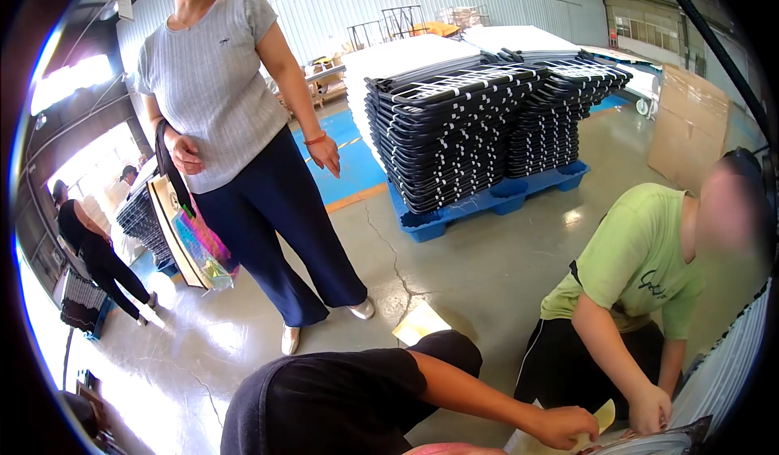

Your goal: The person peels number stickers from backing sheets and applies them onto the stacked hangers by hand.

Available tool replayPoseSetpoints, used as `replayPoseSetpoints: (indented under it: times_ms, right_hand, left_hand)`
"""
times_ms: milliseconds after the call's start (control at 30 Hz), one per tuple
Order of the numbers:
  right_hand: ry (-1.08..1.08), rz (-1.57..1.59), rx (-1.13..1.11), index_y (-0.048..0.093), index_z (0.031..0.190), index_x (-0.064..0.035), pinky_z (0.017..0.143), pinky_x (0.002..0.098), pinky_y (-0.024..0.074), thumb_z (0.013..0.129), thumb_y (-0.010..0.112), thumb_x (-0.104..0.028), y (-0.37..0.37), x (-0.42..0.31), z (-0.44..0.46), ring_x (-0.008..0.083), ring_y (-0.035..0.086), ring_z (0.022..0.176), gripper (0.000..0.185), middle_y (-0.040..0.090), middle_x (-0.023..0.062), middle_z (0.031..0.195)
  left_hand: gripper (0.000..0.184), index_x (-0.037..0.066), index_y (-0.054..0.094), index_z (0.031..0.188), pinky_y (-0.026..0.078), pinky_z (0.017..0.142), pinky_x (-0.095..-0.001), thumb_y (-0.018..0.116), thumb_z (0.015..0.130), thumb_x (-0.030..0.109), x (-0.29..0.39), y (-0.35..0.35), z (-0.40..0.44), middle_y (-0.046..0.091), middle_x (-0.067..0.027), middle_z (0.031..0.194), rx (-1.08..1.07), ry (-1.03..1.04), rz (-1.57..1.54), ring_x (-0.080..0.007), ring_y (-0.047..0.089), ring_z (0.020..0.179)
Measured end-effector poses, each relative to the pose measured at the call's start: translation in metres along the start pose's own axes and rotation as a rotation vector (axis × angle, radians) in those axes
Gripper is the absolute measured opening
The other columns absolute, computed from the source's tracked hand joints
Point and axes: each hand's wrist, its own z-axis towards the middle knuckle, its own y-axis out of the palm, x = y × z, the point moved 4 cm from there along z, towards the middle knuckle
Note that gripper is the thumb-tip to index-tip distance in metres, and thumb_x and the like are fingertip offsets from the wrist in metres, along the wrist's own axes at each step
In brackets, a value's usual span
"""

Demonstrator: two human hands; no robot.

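My left hand point(568, 427) reaches in from the black sleeve at the bottom, its fingers closed on a pale yellow slip of paper point(605, 414). Under its wrist lies a white sheet point(523, 437), partly hidden. Just right of the hand, the curved end of a stack of grey-white framed pieces point(669, 443) shows at the lower edge. A co-worker's hand point(649, 409) touches that same end. A strip of skin point(454, 448) shows at the bottom edge, too little to identify; my right hand is not visible.
A co-worker in a green shirt point(629, 252) crouches at right. A standing person in grey point(207, 90) carries a bag point(174, 228). Behind, black folding frames point(454, 139) are stacked on a blue pallet point(487, 203). A cardboard box point(690, 126) and floor paper point(422, 323) are also present.
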Motion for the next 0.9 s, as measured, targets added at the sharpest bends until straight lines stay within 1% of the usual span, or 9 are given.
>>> replayPoseSetpoints:
  times_ms: [67, 300, 367, 500, 767, 900]
  right_hand:
    - [0.000, 0.002, 0.000, 0.061, 0.091, -0.0032, 0.057, 0.0288, 0.0442, 0.087, 0.063, -0.013, 0.000, 0.001, 0.000, 0.0187, 0.053, 0.067, 0.011, 0.059, 0.0099, 0.079]
    - [0.010, 0.006, 0.000, 0.061, 0.090, -0.0031, 0.059, 0.0294, 0.0446, 0.087, 0.063, -0.013, -0.001, 0.002, 0.002, 0.0191, 0.053, 0.069, 0.010, 0.059, 0.0103, 0.079]
    - [0.012, 0.008, 0.001, 0.061, 0.090, -0.0031, 0.059, 0.0296, 0.0448, 0.088, 0.062, -0.013, -0.001, 0.002, 0.003, 0.0192, 0.054, 0.070, 0.010, 0.059, 0.0104, 0.080]
    - [0.011, 0.012, 0.003, 0.061, 0.090, -0.0030, 0.060, 0.0300, 0.0450, 0.088, 0.062, -0.012, -0.002, 0.003, 0.003, 0.0195, 0.054, 0.071, 0.010, 0.059, 0.0105, 0.080]
    - [0.008, 0.018, 0.007, 0.061, 0.090, -0.0030, 0.062, 0.0307, 0.0455, 0.088, 0.062, -0.012, -0.003, 0.004, 0.002, 0.0199, 0.054, 0.073, 0.009, 0.059, 0.0109, 0.080]
    - [0.004, 0.022, 0.014, 0.061, 0.090, -0.0029, 0.063, 0.0311, 0.0457, 0.088, 0.061, -0.012, -0.004, 0.003, 0.002, 0.0202, 0.054, 0.074, 0.009, 0.059, 0.0111, 0.081]
  left_hand:
    - [0.031, 0.001, 0.065, 0.088, 0.048, 0.071, -0.0468, 0.063, 0.084, 0.031, 0.001, -0.001, 0.000, 0.065, -0.0226, 0.090, 0.028, 0.053, -0.025, -0.0397, 0.063, 0.086]
    - [0.032, 0.000, 0.064, 0.086, 0.048, 0.069, -0.0468, 0.064, 0.083, 0.032, -0.006, 0.002, 0.001, 0.065, -0.0224, 0.089, 0.056, 0.091, -0.018, -0.0401, 0.062, 0.083]
    - [0.033, 0.000, 0.063, 0.085, 0.047, 0.066, -0.0473, 0.064, 0.083, 0.032, -0.009, 0.005, 0.001, 0.065, -0.0224, 0.085, 0.058, 0.113, -0.017, -0.0400, 0.062, 0.079]
    - [0.033, 0.000, 0.063, 0.083, 0.046, 0.065, -0.0478, 0.064, 0.083, 0.033, -0.012, 0.007, 0.004, 0.064, -0.0222, 0.082, 0.065, 0.134, -0.016, -0.0399, 0.062, 0.077]
    - [0.037, 0.000, 0.063, 0.082, 0.046, 0.063, -0.0470, 0.056, 0.089, 0.036, -0.006, 0.005, 0.006, 0.064, -0.0222, 0.081, 0.045, 0.120, -0.003, -0.0404, 0.061, 0.074]
    - [0.037, 0.001, 0.063, 0.082, 0.046, 0.064, -0.0470, 0.055, 0.089, 0.035, -0.005, 0.004, 0.005, 0.064, -0.0218, 0.081, 0.039, 0.119, -0.006, -0.0401, 0.062, 0.076]
